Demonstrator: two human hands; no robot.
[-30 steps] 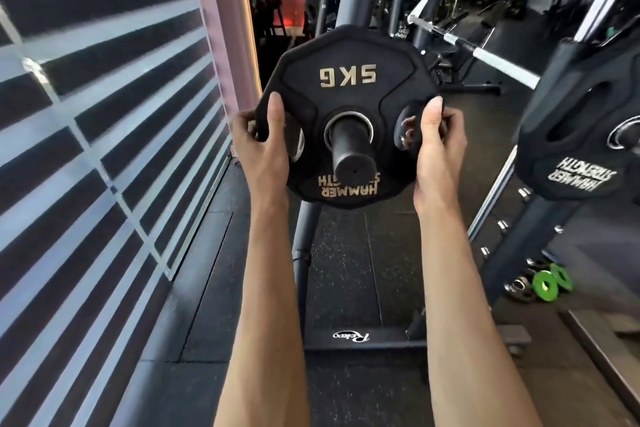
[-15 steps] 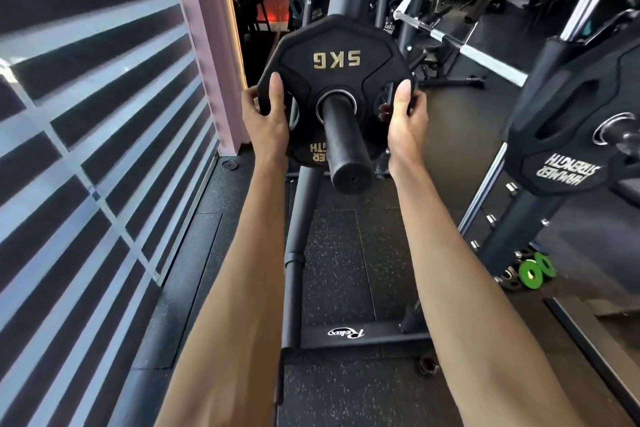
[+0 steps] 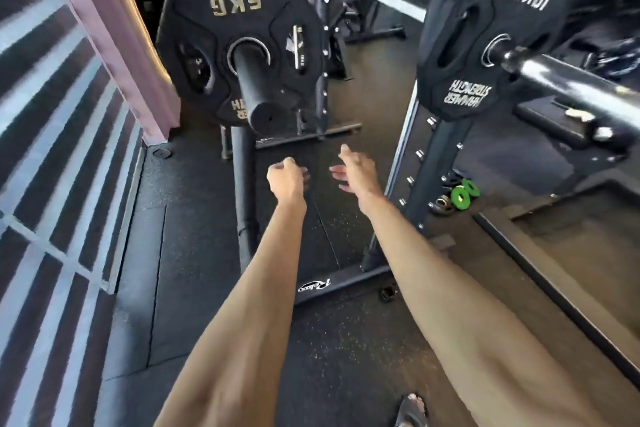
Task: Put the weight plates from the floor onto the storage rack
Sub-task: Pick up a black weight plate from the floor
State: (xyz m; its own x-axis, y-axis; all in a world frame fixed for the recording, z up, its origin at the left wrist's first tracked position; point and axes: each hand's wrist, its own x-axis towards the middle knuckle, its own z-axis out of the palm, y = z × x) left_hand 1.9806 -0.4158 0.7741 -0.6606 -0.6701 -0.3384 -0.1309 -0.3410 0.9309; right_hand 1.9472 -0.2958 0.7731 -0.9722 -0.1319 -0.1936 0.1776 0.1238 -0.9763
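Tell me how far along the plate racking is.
Done: the 5 kg plate sits on its peg, a 10 kg plate on another. In hand: nothing; left hand and right hand are empty. Left: only small green discs lie on the floor by the rack; no other loose plates show.

5KG plate (image 3: 207, 28) lettering partly behind peg (image 3: 255, 94), foot (image 3: 412, 408) cut by bottom edge

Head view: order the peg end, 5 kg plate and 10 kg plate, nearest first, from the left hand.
1. Peg end, just above the left hand.
2. 5 kg plate, behind it.
3. 10 kg plate, far right.
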